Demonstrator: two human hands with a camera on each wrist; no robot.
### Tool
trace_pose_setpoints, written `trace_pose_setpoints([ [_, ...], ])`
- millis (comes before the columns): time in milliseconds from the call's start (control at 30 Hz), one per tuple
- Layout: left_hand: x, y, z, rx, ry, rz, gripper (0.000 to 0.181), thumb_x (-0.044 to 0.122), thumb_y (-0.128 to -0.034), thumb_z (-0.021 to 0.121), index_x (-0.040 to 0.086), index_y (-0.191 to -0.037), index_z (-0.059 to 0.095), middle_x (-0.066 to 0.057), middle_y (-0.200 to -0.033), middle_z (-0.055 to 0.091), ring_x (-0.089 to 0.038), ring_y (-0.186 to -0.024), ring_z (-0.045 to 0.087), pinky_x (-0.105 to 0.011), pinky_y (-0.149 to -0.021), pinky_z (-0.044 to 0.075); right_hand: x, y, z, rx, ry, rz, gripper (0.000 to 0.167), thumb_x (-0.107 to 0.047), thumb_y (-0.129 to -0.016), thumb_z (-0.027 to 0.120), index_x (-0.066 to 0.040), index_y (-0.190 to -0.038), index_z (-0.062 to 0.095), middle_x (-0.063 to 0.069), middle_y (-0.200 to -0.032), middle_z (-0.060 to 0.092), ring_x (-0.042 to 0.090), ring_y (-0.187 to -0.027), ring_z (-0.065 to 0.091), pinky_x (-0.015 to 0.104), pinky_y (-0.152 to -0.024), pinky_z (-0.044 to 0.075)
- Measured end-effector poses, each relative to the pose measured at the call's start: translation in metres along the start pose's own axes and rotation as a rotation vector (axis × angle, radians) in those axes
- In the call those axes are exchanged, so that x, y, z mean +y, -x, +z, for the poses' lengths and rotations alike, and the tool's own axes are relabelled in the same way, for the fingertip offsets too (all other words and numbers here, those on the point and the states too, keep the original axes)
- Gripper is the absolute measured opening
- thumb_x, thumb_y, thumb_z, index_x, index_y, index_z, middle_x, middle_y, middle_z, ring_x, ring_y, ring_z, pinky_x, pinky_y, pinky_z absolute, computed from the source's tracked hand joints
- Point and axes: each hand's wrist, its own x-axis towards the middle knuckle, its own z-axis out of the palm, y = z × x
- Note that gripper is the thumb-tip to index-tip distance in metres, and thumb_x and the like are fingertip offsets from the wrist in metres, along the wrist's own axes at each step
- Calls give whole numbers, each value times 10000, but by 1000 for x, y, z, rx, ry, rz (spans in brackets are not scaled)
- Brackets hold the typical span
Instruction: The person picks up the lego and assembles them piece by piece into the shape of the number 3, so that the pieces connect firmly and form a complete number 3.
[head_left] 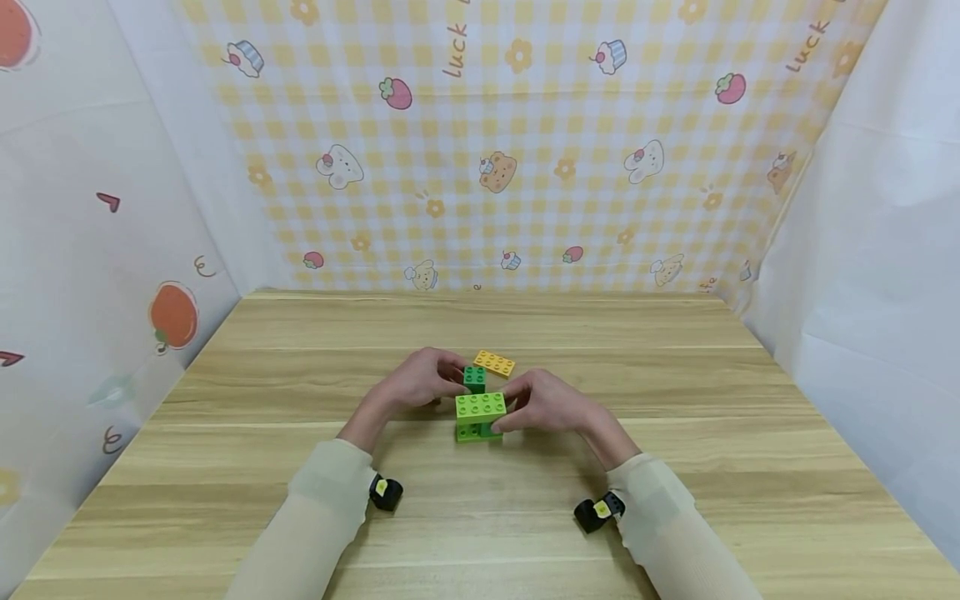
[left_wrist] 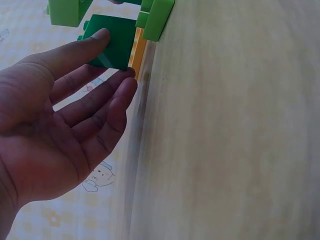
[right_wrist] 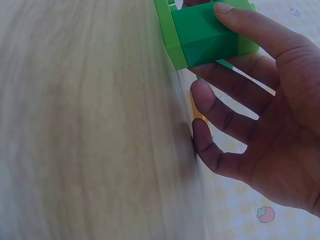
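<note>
My left hand (head_left: 422,377) pinches a dark green toy building block (head_left: 474,379), four studs showing on its top. In the left wrist view the thumb presses on one flat side of that green block (left_wrist: 114,42). Just nearer to me stands a stack (head_left: 481,406) of two light green plates with a dark green block (right_wrist: 207,35) between them at its right end. My right hand (head_left: 551,404) grips this stack from the right, thumb on the near side. The far fingertips of both hands are partly hidden behind the blocks.
A yellow-orange studded plate (head_left: 494,362) lies flat on the wooden table (head_left: 480,517), just beyond the hands. A patterned cloth (head_left: 495,108) hangs at the table's back edge, and white cloths hang at both sides. Each wrist wears a small black camera.
</note>
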Motion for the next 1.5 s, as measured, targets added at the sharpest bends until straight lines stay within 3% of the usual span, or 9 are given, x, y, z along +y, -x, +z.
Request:
trace_pose_setpoints([
  [467, 0, 5, -3, 17, 63, -18, 453, 198, -957, 787, 41, -1365, 670, -160, -1229, 734, -211, -958, 682, -334, -712, 569, -2, 1, 0, 2, 7, 10, 226, -263, -891, 862, -147, -1081, 827, -37, -996, 792, 109, -832, 674, 243, -746, 508],
  [633, 3, 6, -4, 31, 66, 1, 402, 198, -960, 779, 49, -1323, 697, -141, -1191, 733, -223, -931, 678, -361, -732, 584, -3, 2, -1, 6, 12, 7, 222, -266, -888, 864, -143, -1069, 826, -32, -981, 789, 110, -825, 673, 243, -741, 509],
  [900, 7, 8, -6, 57, 54, 26, 398, 198, -950, 789, 50, -1312, 710, -90, -1142, 744, -220, -1026, 669, -324, -826, 552, -3, 2, -1, 12, 22, 2, 212, -272, -886, 865, -148, -1054, 828, -39, -963, 785, 106, -815, 675, 243, -729, 509],
  [1500, 14, 13, -11, 68, 123, 16, 402, 233, -946, 805, 68, -1302, 722, -79, -1152, 750, -216, -1065, 677, -355, -911, 543, -1, 1, 0, 6, 22, 10, 175, -270, -889, 862, -169, -1028, 828, -67, -931, 775, 97, -785, 636, 242, -703, 486],
])
